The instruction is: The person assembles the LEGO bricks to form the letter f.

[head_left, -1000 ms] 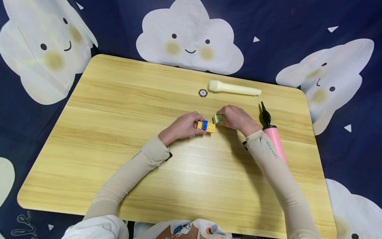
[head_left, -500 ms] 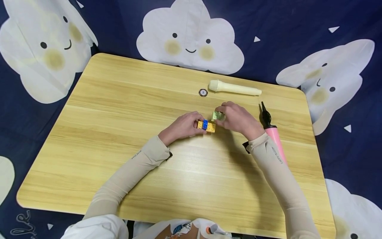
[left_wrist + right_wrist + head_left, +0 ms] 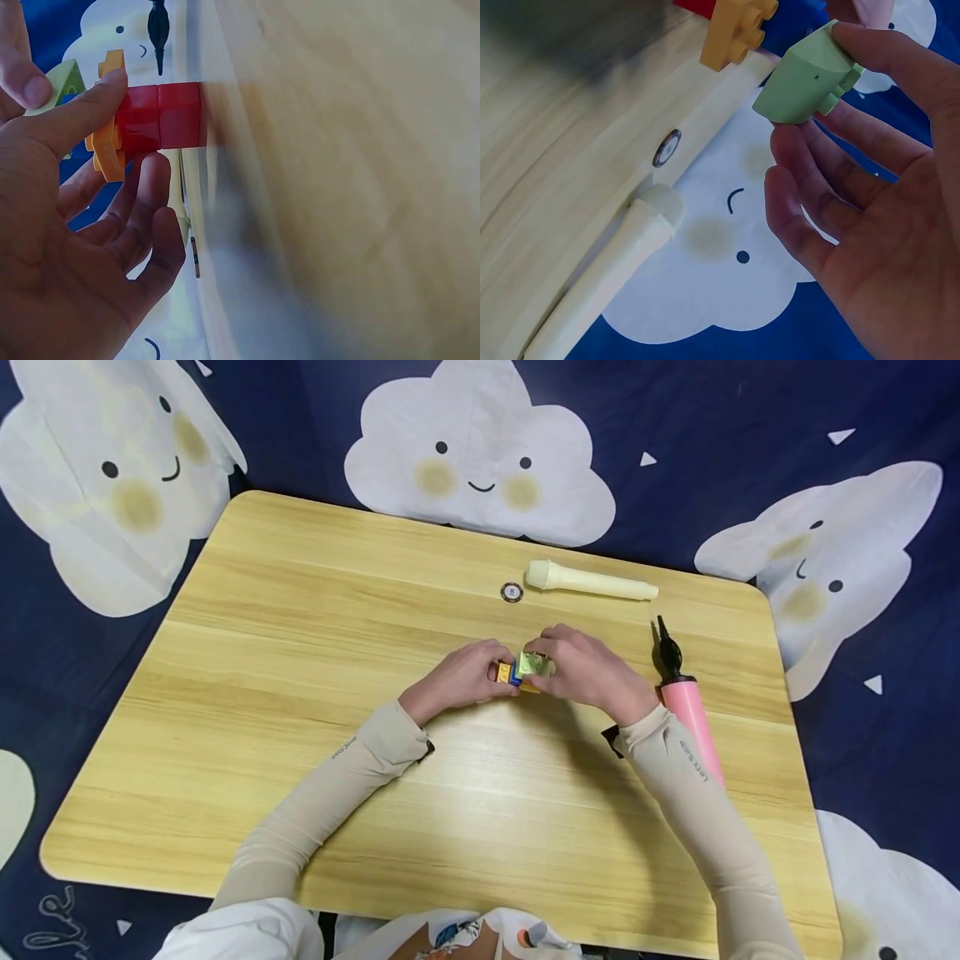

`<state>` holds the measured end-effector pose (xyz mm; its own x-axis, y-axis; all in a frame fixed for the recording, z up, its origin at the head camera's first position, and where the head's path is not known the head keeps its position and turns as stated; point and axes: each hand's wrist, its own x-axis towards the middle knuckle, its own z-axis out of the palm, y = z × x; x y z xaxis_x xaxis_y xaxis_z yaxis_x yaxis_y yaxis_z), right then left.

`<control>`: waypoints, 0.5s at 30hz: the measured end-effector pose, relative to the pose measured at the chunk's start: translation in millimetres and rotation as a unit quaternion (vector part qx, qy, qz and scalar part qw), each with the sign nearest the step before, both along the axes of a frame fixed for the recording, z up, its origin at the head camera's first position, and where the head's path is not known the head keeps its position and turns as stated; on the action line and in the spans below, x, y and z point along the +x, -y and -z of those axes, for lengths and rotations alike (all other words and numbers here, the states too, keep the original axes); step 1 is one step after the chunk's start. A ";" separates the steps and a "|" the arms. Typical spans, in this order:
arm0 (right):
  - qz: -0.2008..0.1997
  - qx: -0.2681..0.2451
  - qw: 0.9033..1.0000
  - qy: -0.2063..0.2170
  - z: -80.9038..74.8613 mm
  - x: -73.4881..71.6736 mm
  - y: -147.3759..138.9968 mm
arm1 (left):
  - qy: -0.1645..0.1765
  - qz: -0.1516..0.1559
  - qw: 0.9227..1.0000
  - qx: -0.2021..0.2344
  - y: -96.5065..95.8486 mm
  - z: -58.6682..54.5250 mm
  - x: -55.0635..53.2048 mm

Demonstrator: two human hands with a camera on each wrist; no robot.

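Near the middle of the table, my left hand holds a yellow toy brick between thumb and fingers. That brick sits across the top of red bricks, which stand on the table in the left wrist view. On the yellow brick is a blue brick, now partly covered. My right hand pinches a light green brick with a slanted side, its studs facing up. It is above the right part of the stack, close to the blue brick; whether they touch I cannot tell.
A round chip and a cream microphone lie toward the back of the table. To the right of my right forearm is a pink hand pump with a black nozzle. A cloud-printed cloth hangs behind.
My right hand has lifted the green brick and carried it left, from beside the stack to over its right part. The left hand keeps its hold on the yellow brick.
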<state>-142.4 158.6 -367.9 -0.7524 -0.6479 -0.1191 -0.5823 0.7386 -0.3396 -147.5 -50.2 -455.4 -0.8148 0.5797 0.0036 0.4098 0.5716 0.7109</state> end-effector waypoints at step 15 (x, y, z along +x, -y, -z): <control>-0.010 0.006 1.000 -0.017 1.5 3.5 6.3 | -0.008 -0.001 1.000 -0.005 -0.3 0.1 -1.2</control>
